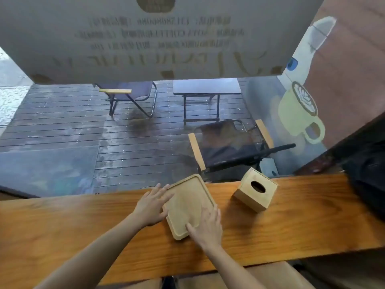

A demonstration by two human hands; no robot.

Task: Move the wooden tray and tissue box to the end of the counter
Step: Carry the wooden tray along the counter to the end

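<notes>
Head view, looking down on a long wooden surface (83,222) set against a window. Task judged barely begun: wooden tray (188,205) lying flat near the middle of the surface, skewed to its edges, far corner at the window-side edge; tissue box (255,192) standing just right of the tray, apart from it, turned at an angle, oval slot up. Neither at an end yet; which end is meant not told by the frame, though a dark bulky thing (368,174) already sits beyond the box at the far right. Both moves left to do. Left hand (151,207) spread flat, fingers splayed, touching the tray's left rim. Right hand (207,226) likewise flat and uncurled, resting on the tray's near right corner. Grip: apart on both sides, pressing or bracing rather than clamped; no fingers seen under the rim, tray not lifted.
</notes>
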